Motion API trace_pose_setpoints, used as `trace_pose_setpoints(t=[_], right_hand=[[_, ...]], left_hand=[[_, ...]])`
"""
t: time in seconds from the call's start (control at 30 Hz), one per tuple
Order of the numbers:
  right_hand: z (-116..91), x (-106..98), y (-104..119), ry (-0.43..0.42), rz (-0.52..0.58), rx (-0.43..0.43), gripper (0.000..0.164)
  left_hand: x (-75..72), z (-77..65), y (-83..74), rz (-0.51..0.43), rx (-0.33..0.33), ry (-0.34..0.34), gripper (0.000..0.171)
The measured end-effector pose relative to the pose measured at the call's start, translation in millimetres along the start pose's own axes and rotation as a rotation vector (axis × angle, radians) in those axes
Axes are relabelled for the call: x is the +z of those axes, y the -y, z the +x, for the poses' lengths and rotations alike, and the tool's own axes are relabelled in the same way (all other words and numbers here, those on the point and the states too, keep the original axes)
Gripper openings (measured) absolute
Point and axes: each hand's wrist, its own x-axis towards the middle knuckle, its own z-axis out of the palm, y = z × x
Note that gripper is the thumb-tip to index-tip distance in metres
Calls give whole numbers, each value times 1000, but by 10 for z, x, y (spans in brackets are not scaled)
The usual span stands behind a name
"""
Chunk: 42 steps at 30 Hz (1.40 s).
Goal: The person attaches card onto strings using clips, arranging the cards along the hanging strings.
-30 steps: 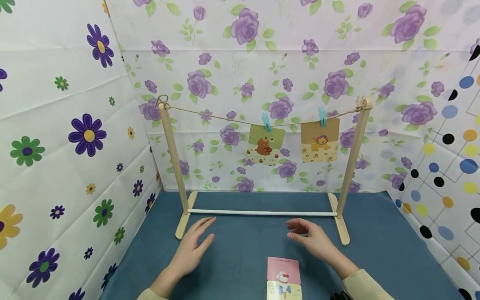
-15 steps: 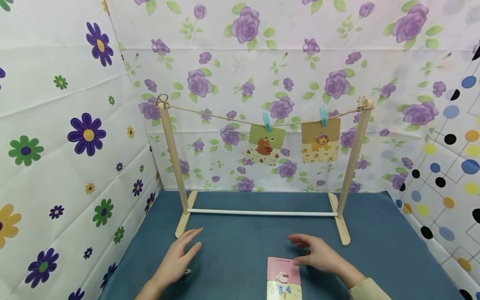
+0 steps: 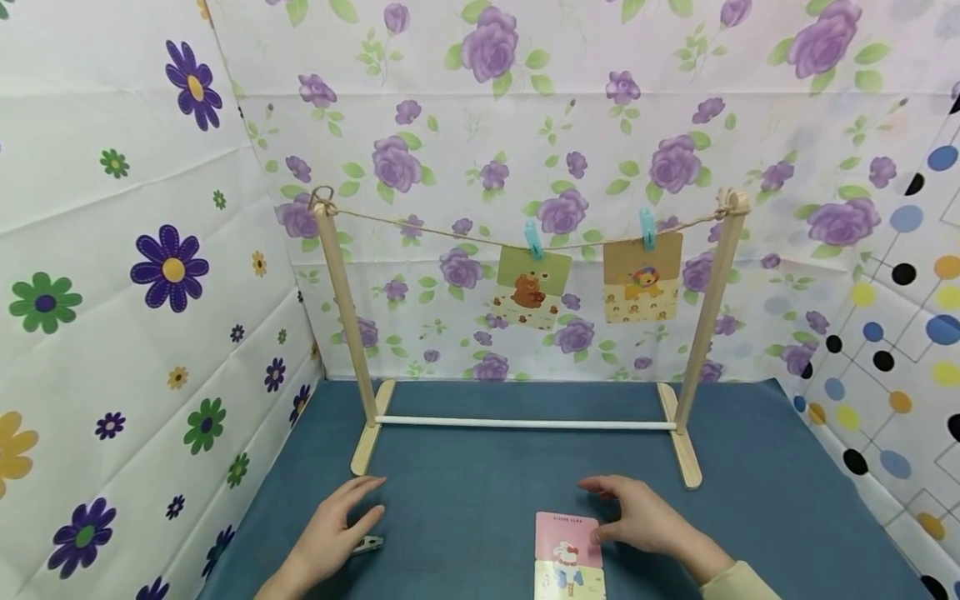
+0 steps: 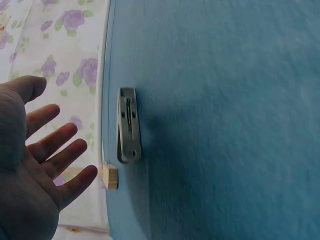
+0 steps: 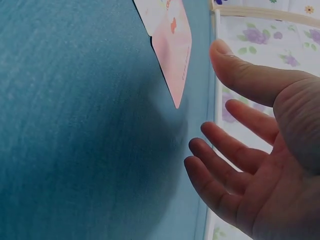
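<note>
My left hand (image 3: 333, 529) hovers over the table's left part with fingers spread, holding nothing. Close beside it lies a grey clothespin (image 4: 129, 125), partly covered by the hand in the head view. A pink and cream card with a rabbit picture (image 3: 567, 554) lies flat at the front. Just right of that card, my right hand (image 3: 637, 517) is held with relaxed fingers and holds nothing. In the right wrist view a gap shows between its thumb and the card's pink end (image 5: 172, 50).
Behind the hands stands a wooden rack (image 3: 348, 333) with a white crossbar (image 3: 525, 424). On its twine line, blue clothespins (image 3: 533, 240) hold a green bear card (image 3: 531, 287) and a brown lion card (image 3: 642, 279). Patterned cloth walls (image 3: 450, 167) surround the blue table (image 3: 465, 500).
My left hand has drawn back toward the front left, uncovering part of the grey clothespin. My right hand has lowered toward the rabbit card. The hanging cards stay put.
</note>
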Motion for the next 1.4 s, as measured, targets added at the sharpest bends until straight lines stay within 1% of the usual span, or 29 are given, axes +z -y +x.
trace_pose_setpoints(t=[0.07,0.23,0.3,0.47,0.63,0.87,1.03,1.2,1.3,1.4], right_hand=[[-5,0,15,4,-8,-5,73],[-11,36,37,17,-35,-17,73],[-14,67,37,19,-57,-17,72],[-24,133,62,20,-100,1,70],[-42,158,121,11,-146,19,69],[-37,152,150,23,-143,12,70],[-32,171,122,31,-169,26,69],[-10,195,104,36,-189,61,67],[6,210,98,32,-190,80,67],[17,223,86,34,-195,85,68]], left_hand=[[-29,-17,23,19,9,11,36],[-87,-66,121,93,52,14,12],[-105,-88,156,117,70,18,9],[-139,-129,206,149,104,49,20],[-165,-153,228,151,123,76,31],[-213,-217,293,130,146,139,43],[-235,-245,323,170,155,163,45],[-232,-257,358,211,183,153,45],[-219,-253,376,229,173,147,44],[-214,-261,377,231,143,160,42]])
